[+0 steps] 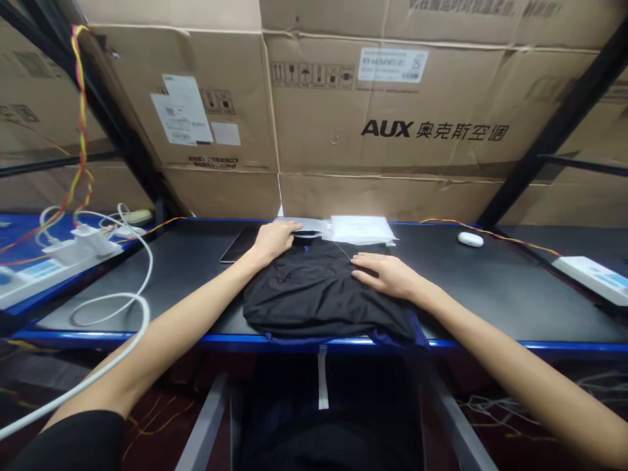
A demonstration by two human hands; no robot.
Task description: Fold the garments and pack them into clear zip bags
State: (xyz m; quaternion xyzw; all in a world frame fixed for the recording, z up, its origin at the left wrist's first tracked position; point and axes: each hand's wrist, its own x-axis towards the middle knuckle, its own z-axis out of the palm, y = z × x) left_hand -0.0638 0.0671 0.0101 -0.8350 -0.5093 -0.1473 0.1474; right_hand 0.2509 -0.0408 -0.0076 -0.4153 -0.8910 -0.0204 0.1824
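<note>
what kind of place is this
Probably a workbench in a workshop or packing area: a dark tabletop on a blue-edged metal frame, large cardboard boxes behind it, and a power strip at the right.

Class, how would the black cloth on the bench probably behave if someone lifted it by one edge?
The black cloth would likely flop and sag, as it lies in soft, loose wrinkles. Its slight sheen suggests it may feel a little slippery. Dark blue material shows along its front edge, so layers could shift or unfold.
</note>
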